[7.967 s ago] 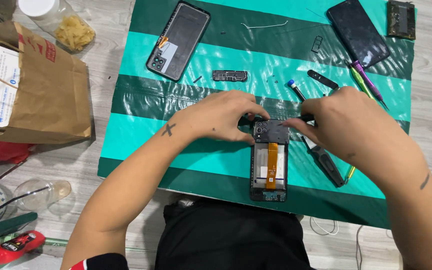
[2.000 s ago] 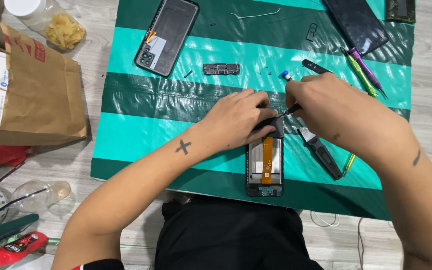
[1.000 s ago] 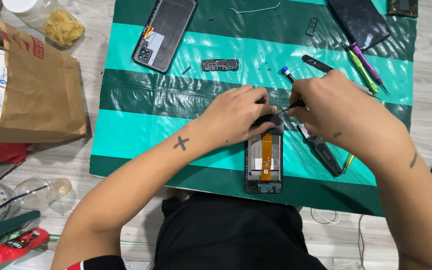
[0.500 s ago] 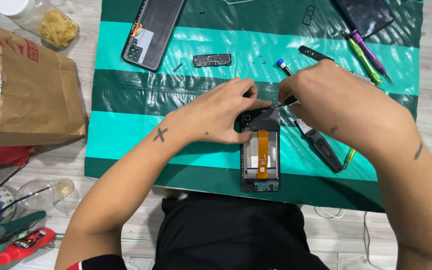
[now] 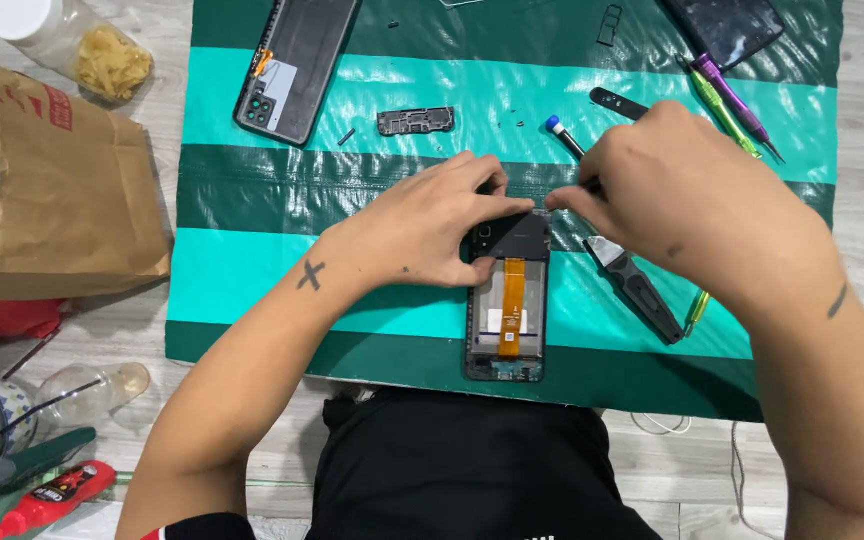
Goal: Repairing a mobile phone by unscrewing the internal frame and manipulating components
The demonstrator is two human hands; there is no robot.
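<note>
Opened phone point(image 5: 508, 300) lies back-up on the green striped mat point(image 5: 252, 200), near its front edge — orange flex cable exposed. Left hand point(image 5: 422, 225) pins its top end, fingers curled on the frame. Right hand point(image 5: 687, 195) pinches a thin tool point(image 5: 564, 137) at the top corner.

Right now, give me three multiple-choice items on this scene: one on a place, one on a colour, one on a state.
1. Where does the brown paper bag lie?
A. left of the mat
B. on the mat
C. right of the mat

2. What colour is the flat cable inside the opened phone?
A. blue
B. orange
C. white

3. The phone's back cover is:
A. fitted on
B. off, lying apart
C. snapped in two

Answers: 1 A, it sits on the floor beside the striped mat; 2 B, an orange strip runs lengthwise; 3 B, it lies at the mat's top left.
</note>
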